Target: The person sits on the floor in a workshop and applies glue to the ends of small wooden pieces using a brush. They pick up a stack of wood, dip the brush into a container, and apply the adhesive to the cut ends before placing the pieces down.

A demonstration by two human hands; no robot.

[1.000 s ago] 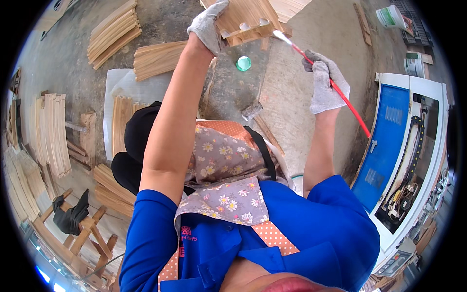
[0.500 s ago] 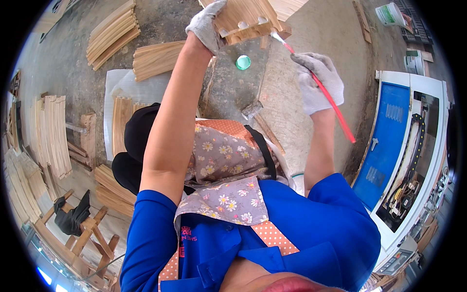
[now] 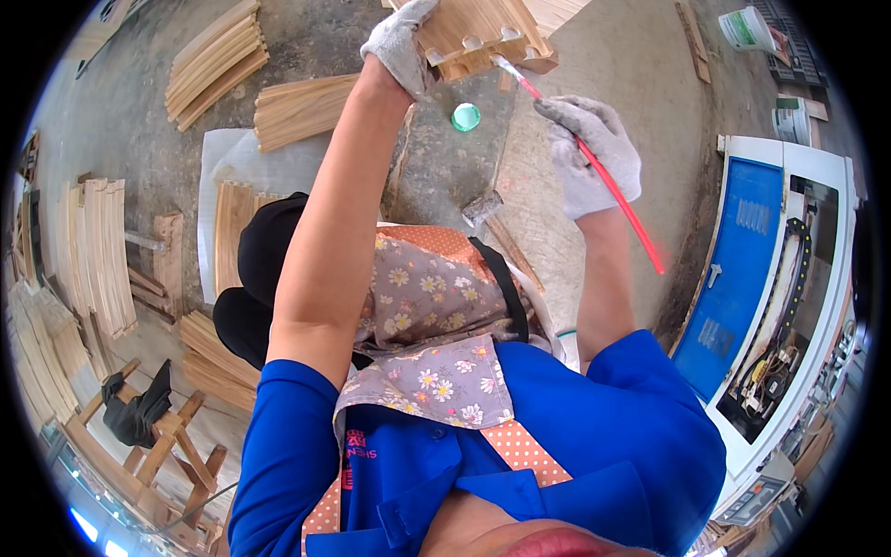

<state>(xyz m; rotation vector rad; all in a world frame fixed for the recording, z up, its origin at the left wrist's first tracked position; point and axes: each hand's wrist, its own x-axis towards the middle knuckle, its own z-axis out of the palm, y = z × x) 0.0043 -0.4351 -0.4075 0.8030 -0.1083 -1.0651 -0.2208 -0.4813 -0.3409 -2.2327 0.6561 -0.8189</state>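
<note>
At the top of the view my gloved left hand (image 3: 401, 48) grips the left end of a wooden board (image 3: 473, 26). Several round notches with whitish stuff in them line the board's near edge. My gloved right hand (image 3: 596, 156) is closed around a slim brush with a red handle (image 3: 617, 195). The brush's white tip touches or nearly touches the notched edge. The board's far part runs out of the picture.
Below the board a small green-rimmed pot (image 3: 465, 117) stands on the floor. A hammer (image 3: 501, 237) lies nearer me. Stacked wooden slats (image 3: 215, 65) are at left, a white and blue machine cabinet (image 3: 733, 269) at right, and white buckets (image 3: 745, 30) at far right.
My right hand and the brush have moved left, taking the tip from the board's right corner further along its notched edge. The board has shifted slightly right and its tilt has changed.
</note>
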